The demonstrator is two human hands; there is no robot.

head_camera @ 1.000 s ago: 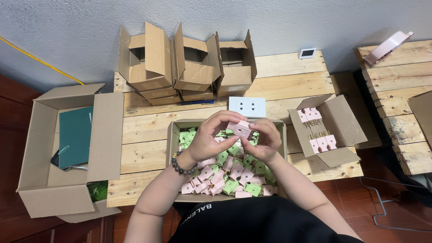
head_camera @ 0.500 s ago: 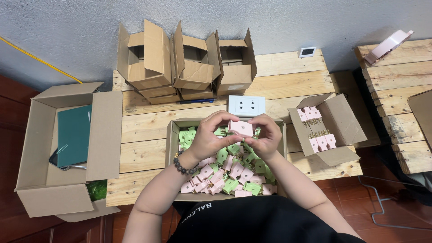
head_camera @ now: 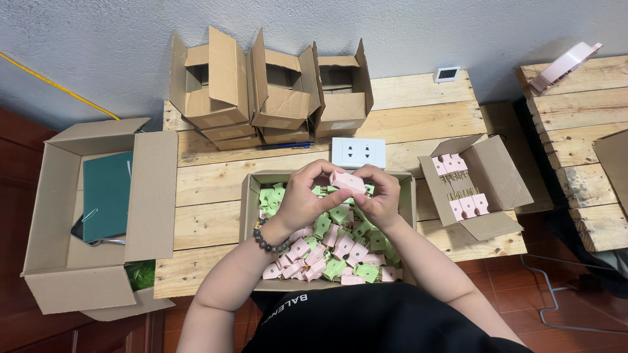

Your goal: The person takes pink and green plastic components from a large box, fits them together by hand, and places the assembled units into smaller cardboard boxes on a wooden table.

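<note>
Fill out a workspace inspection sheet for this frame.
Surface: pale wooden pallet table, slatted, boxes resting on it.
Job's things: pink plastic plug piece held over the open cardboard box of pink and green plug pieces.
Clutter: three empty cardboard boxes at the back; white wall socket plate; small cardboard box of pink pieces in rows; large cardboard box with green book at the table's left side.
Grippers: left hand and right hand both pinch the pink piece.
Cables: yellow cord along the wall.
Surroundings: grey wall, second pallet, red tiled floor.
</note>
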